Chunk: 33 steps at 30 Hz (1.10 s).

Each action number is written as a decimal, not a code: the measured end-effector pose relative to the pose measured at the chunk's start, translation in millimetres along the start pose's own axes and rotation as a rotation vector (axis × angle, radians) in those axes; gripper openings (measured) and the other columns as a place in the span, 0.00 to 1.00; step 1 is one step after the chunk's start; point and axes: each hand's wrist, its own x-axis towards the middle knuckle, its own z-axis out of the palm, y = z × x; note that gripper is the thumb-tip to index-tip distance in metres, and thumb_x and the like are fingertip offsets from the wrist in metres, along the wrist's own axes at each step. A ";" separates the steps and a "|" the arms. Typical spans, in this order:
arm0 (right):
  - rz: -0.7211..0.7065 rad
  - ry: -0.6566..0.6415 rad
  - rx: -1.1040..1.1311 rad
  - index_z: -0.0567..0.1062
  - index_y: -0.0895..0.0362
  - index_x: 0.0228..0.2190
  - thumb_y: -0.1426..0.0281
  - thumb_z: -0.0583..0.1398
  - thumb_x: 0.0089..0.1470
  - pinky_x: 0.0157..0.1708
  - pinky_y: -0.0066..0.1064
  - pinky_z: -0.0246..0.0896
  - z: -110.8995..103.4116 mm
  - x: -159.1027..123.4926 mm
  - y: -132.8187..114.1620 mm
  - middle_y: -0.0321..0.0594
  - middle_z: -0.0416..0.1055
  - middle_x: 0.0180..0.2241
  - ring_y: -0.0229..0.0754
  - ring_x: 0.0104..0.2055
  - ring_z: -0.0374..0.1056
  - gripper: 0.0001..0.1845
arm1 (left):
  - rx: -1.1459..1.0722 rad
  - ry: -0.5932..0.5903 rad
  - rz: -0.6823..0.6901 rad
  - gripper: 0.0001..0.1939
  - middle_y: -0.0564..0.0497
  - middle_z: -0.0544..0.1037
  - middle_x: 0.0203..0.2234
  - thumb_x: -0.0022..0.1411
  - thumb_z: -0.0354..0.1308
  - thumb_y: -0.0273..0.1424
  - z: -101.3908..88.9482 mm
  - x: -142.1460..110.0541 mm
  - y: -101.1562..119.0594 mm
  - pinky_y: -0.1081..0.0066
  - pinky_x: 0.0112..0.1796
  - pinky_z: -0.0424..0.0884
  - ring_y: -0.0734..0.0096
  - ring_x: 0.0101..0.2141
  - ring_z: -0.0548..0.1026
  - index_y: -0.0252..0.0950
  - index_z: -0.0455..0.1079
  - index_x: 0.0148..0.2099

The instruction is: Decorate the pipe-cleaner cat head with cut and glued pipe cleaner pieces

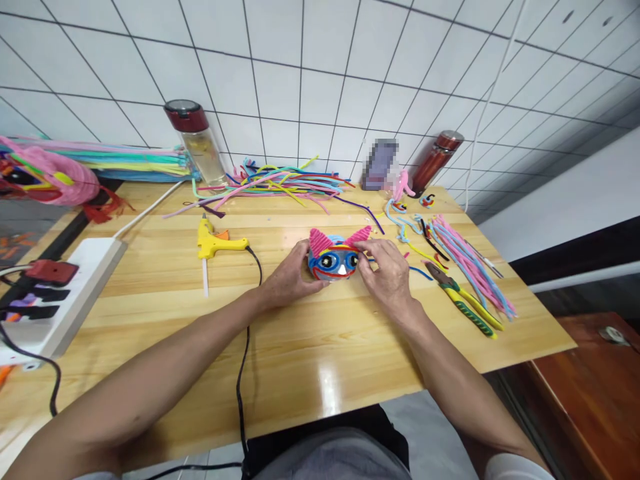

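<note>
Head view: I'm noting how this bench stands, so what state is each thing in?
Eared craft face: upright, both pink ears on
Left hand: gripping the face's side
Right hand: fingers at its other side
Glue gun: lying down, white stick protruding
Pliers: lying, handles apart
Clear bottle: upright, lid on, liquid inside
Red bottle: upright, lid on
Power strip: plugs inserted

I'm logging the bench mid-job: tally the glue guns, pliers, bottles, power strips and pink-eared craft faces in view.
Glue gun: 1
Pliers: 1
Bottles: 2 (clear bottle, red flask)
Power strip: 1
Pink-eared craft face: 1
Total: 6
</note>
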 end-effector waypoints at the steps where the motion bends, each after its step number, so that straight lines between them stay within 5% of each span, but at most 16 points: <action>1: 0.011 -0.007 0.005 0.80 0.51 0.45 0.78 0.59 0.62 0.46 0.42 0.73 -0.1 -0.7 -0.3 0.42 0.82 0.40 0.48 0.42 0.77 0.15 | 0.003 0.001 -0.004 0.35 0.41 0.74 0.55 0.56 0.73 0.35 0.0 0.0 0.3 0.51 0.59 0.73 0.51 0.56 0.74 0.39 0.61 0.61; 21: -0.010 -0.036 0.058 0.81 0.50 0.43 0.76 0.56 0.68 0.43 0.39 0.68 -0.7 -4.8 4.4 0.42 0.79 0.37 0.45 0.40 0.73 0.14 | 0.001 -0.005 -0.019 0.32 0.41 0.74 0.54 0.59 0.71 0.39 -1.6 0.1 7.4 0.52 0.58 0.74 0.54 0.55 0.76 0.39 0.60 0.60; 33: -0.102 -0.144 0.076 0.77 0.55 0.56 0.73 0.56 0.69 0.44 0.41 0.68 -7.3 3.1 -17.4 0.47 0.75 0.43 0.48 0.44 0.69 0.18 | -0.024 0.006 0.039 0.33 0.41 0.74 0.54 0.58 0.72 0.35 -0.6 0.6 5.6 0.52 0.58 0.75 0.52 0.55 0.76 0.38 0.61 0.61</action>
